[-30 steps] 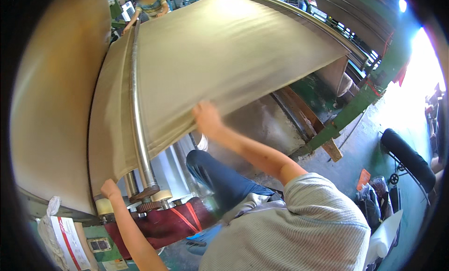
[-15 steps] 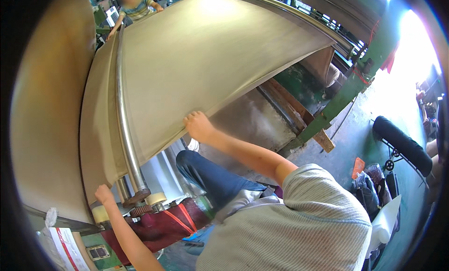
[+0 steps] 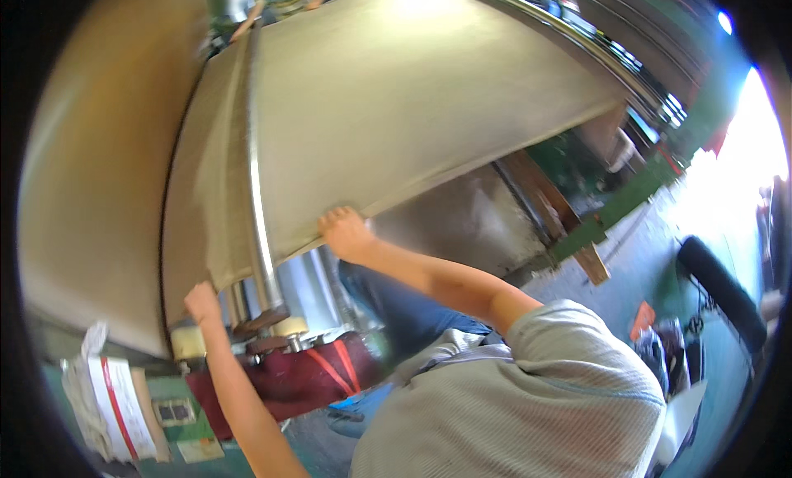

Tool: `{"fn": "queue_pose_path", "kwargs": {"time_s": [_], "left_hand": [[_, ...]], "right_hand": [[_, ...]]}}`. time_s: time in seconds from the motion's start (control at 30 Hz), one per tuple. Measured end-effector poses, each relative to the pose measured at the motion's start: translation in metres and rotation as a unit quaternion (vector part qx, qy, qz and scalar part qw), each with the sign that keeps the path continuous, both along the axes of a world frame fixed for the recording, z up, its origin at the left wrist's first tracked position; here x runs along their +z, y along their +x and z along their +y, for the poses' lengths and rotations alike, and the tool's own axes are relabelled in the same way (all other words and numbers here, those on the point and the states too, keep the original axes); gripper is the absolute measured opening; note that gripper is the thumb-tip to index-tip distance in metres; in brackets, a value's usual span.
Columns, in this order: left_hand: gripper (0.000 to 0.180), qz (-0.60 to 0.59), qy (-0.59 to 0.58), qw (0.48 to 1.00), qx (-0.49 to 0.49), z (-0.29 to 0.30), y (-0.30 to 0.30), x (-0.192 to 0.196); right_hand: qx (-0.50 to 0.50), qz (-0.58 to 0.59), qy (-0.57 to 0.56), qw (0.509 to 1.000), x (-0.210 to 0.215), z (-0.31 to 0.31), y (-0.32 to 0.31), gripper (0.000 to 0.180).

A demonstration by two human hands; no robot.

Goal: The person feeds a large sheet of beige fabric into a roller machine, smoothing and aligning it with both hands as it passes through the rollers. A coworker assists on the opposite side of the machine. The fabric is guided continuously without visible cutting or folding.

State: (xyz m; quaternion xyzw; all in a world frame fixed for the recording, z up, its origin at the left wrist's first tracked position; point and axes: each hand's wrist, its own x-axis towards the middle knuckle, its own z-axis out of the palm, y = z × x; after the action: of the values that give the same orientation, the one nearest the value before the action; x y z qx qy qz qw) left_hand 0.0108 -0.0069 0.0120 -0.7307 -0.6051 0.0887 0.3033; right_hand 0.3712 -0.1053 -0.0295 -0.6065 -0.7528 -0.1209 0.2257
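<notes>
A wide sheet of beige fabric (image 3: 429,107) is stretched taut across the machine, smooth and flat, sloping down from the far top to its near lower edge. That edge runs in a long diagonal, lower at the left, higher at the right. On the left the cloth folds over a shiny metal roller (image 3: 256,206) that stands nearly upright in view, then continues as a narrower band to the roller's left.

Tan fabric sheet (image 3: 429,107) over steel roller (image 3: 257,206)

The fabric sheet (image 3: 429,107) drapes over the metal roller (image 3: 257,206), above the red machine base (image 3: 289,375).
</notes>
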Motion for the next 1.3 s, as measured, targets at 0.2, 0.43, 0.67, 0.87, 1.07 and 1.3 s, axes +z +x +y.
{"fn": "queue_pose_path", "kwargs": {"time_s": [0.2,0.43,0.67,0.87,1.07,1.3], "left_hand": [[0.018,0.008,-0.060,0.973,0.225,0.009,-0.025,-0.011],[0.018,-0.035,-0.014,0.996,0.077,-0.002,-0.003,0.009],[0.016,-0.008,-0.048,0.991,0.126,0.003,-0.017,-0.005],[0.016,-0.043,-0.045,0.970,0.237,0.010,-0.010,-0.012],[0.015,-0.032,-0.017,0.999,-0.015,-0.005,0.009,0.006],[0.012,0.008,-0.070,0.975,0.211,-0.004,-0.005,0.001]], "right_hand": [[0.059,0.021,-0.046,0.997,0.014,0.011,-0.039,0.015],[0.087,0.019,0.042,0.995,0.006,0.025,-0.079,0.009],[0.177,0.063,0.021,0.982,0.001,0.029,-0.051,0.017],[-0.112,0.098,0.084,0.985,0.021,0.001,0.117,0.010],[-0.084,0.049,0.032,0.995,-0.004,-0.022,0.116,0.008],[-0.036,0.046,-0.004,0.998,0.004,-0.018,0.063,0.012]]}}
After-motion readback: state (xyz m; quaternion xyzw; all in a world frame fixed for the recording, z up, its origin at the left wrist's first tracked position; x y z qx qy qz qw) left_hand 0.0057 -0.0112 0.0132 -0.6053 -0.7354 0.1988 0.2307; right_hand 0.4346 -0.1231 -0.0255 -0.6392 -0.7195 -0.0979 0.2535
